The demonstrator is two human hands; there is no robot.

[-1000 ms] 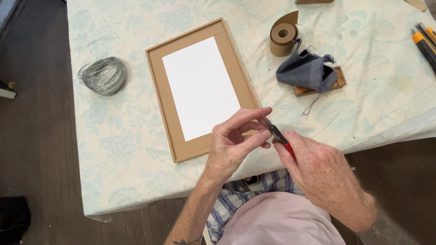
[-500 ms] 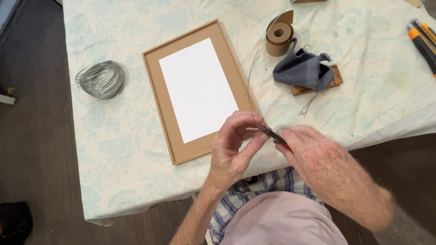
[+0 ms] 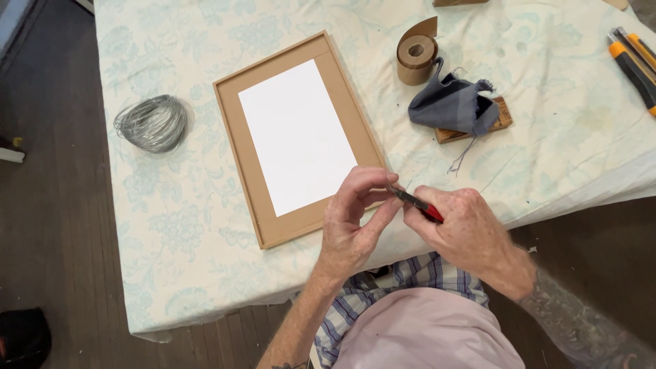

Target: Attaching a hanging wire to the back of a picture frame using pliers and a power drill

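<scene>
Right hand: the right hand [image 3: 461,229] is closed round a small pair of red-handled pliers [image 3: 418,203], nose pointing to about ten o'clock, toward the other hand.
Left hand: the left hand [image 3: 355,219] has thumb and fingertips pinched narrowly together right at the plier tips; whatever sits between them is too small to make out.
Where the work is: both hands meet over the near edge of the table [image 3: 205,273], just off the frame's lower right corner, at about five o'clock from its middle.
Frame: a brown picture frame [image 3: 240,126] lies flat and tilted, with a white panel [image 3: 295,137] in its opening.
Wire: a coil of grey wire [image 3: 152,123] rests on the cloth well apart, at nine o'clock from the frame.
Farther back: a roll of brown paper tape [image 3: 416,56] stands at one o'clock from the frame, and just beside it a blue-grey rag [image 3: 452,106] is draped over a small wooden block [image 3: 478,125].
Far corner: utility knives with orange and black handles [image 3: 635,63] lie at the table's right edge.
Progress: by my reading the frame is backed and laid ready. No wire runs across it that I can see, so any fixing is at an early stage.
</scene>
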